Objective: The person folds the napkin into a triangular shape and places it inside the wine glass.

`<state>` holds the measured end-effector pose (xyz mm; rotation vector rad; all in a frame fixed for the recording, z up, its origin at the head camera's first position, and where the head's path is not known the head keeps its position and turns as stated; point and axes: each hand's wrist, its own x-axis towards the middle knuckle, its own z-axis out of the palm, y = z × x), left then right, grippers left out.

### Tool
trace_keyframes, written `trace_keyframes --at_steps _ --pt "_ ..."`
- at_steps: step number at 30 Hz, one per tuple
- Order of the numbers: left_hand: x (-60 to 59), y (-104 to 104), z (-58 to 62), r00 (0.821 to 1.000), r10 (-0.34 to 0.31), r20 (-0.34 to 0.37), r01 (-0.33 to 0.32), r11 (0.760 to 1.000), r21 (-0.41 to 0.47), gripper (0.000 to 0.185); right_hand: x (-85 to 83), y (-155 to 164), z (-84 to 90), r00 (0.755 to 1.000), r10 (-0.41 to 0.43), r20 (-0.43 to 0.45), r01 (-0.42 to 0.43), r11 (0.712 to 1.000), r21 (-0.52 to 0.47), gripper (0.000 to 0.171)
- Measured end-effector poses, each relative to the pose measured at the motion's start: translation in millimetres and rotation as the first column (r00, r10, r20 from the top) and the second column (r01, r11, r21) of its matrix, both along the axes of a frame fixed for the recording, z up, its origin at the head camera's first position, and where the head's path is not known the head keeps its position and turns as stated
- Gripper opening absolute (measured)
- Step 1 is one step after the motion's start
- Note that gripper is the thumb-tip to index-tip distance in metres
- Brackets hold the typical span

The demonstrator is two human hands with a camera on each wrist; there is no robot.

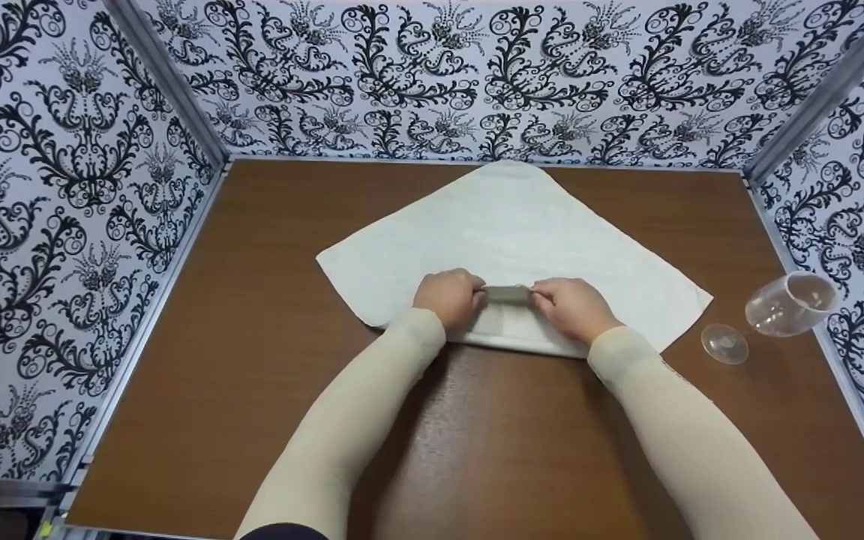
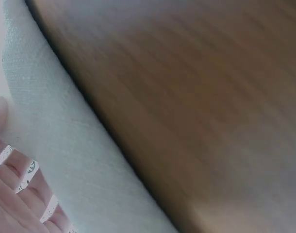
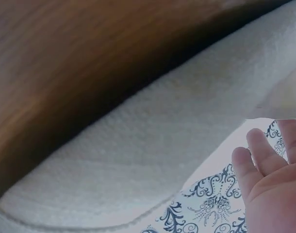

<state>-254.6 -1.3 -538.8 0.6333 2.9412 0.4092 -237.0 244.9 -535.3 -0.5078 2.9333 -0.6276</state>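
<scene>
My fingers on both the left hand [image 1: 450, 298] and right hand [image 1: 571, 306] pinch the near corner of the white cloth [image 1: 522, 232], spread mid-table [image 1: 252, 360]. I judge I'm starting a fold or roll; next, both hands should move evenly away from me.

Head view: fingertips of left hand [image 1: 449, 297] and right hand [image 1: 571, 306] curl under the rolled near corner of the white cloth [image 1: 511, 232], so the grip itself is hidden. Cloth's near edge partly covered by both wrists. Forearms cut off at the bottom edge.

Left wrist view: heavily blurred; only a sliver of the left hand [image 2: 14, 194] at the bottom-left corner, cloth [image 2: 65, 155] cropped, tabletop [image 2: 196, 107] smeared.

Right wrist view: right hand [image 3: 274, 179] cut off at the bottom-right corner, cloth [image 3: 153, 160] runs off frame.

Wine glass [image 1: 777, 311] near the tabletop's right edge: stem barely discernible.
</scene>
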Motion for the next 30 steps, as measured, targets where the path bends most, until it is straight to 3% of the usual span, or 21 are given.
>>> trace_keyframes --at_steps 6,12,22,30 --pt "-3.6 4 -0.1 0.999 0.008 -0.038 -0.012 0.994 -0.106 0.025 -2.9 -1 -1.1 1.000 0.001 -0.005 -0.001 1.000 0.016 0.025" --pt "-5.6 8 -0.9 1.000 0.024 -0.008 -0.024 0.997 -0.074 0.028 -8.5 -3 -1.9 1.000 -0.015 0.012 0.015 0.999 0.042 0.025" --pt "-13.2 15 -7.6 1.000 0.024 -0.018 -0.025 0.996 -0.084 0.023 -15.4 -8 -2.4 1.000 0.019 -0.008 -0.019 0.999 0.038 0.023" --pt "-14.1 18 -8.0 1.000 -0.016 -0.025 0.012 0.988 -0.156 0.027 -17.2 -10 -5.4 1.000 0.010 0.019 -0.012 0.997 0.081 0.023"
